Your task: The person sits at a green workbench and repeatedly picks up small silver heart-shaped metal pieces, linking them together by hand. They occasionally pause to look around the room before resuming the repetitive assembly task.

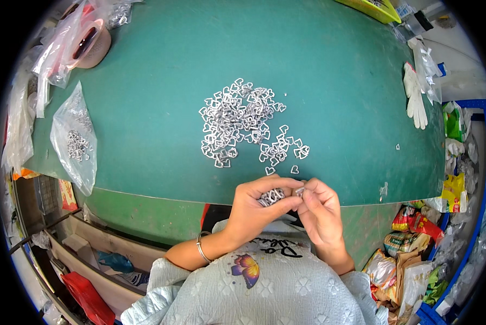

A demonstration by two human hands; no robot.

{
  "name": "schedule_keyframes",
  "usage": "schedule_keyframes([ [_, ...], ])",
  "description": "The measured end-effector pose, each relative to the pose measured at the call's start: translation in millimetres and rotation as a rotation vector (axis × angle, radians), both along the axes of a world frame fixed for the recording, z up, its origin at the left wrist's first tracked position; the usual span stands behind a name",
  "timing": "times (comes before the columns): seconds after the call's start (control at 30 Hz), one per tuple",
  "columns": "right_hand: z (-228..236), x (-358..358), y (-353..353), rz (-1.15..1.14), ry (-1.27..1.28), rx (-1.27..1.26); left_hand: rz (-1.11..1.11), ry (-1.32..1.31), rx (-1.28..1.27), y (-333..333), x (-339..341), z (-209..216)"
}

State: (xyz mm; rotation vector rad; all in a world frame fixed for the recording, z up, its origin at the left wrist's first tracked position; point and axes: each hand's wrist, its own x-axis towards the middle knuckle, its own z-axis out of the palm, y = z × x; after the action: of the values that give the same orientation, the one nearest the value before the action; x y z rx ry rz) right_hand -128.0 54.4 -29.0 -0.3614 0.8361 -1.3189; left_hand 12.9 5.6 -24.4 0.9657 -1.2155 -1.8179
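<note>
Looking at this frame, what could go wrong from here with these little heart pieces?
The left hand cups a handful of heart pieces, so some might spill if its grip loosens.

The small silvery piece between the fingertips of the right hand could slip, since little of it seems to be gripped.

Both hands are by the near edge of the table, so a dropped piece could end up on the floor.

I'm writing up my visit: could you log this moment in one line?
left hand: cups silvery hearts | right hand: pinches one small piece | green table: heart pile ahead, clear bag left, white glove right
</note>
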Motion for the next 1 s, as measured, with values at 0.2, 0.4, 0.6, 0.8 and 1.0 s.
schedule_keyframes([
  [0.2,-6,-2,-2,0.109,0.143,0.014,-0.031,0.052,0.15,-2,6,1],
  [0.4,-1,-4,-19,0.005,0.733,-0.101,0.016,0.377,0.484,-4,26,-3],
  [0.6,17,-5,-52,0.059,1.344,-0.388,0.028,0.483,0.455,-12,48,-9],
  [0.8,20,-9,-73,-0.016,1.449,-0.469,0.244,0.83,0.895,-42,54,1],
  [1.0,11,-5,-83,0.001,1.427,-0.489,0.338,0.866,0.807,-56,61,0],
])
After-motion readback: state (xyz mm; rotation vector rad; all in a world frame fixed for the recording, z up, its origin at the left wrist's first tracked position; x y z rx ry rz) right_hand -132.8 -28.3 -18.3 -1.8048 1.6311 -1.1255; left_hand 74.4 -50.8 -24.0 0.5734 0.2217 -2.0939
